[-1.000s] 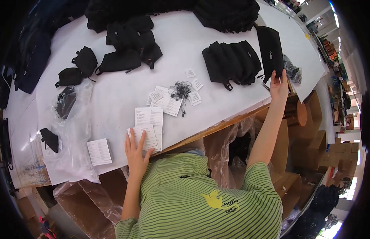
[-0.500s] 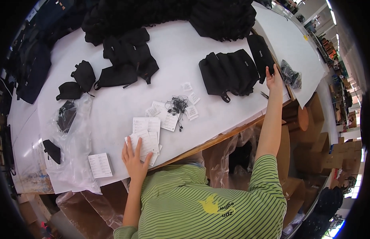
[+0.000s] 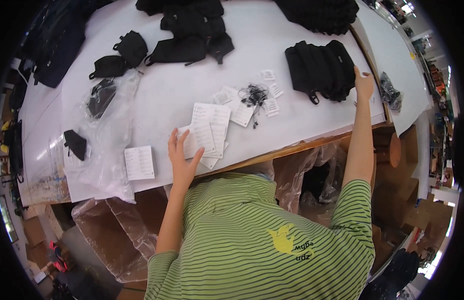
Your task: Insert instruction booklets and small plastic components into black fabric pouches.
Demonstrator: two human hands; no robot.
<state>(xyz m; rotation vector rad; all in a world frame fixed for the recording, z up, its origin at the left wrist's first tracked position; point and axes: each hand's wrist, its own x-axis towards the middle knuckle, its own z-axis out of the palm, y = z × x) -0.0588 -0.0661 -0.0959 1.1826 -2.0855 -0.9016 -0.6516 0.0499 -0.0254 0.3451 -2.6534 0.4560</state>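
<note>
while black pouches [image 3: 319, 70] lie just left of my nearer right hand [image 3: 364, 85], grip unclear, my left hand [image 3: 182, 161] splays at white cards [image 3: 211, 117]

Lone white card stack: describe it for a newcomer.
On the white table, find the left hand near the front edge. Between it and the clear plastic bag sits a neat stack of white cards. Unlike the overlapping cards by the hand, it stands alone.

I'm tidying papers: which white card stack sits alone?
The leftmost stack, between the clear plastic bag and the left hand; the other large cards overlap to its right.
</note>
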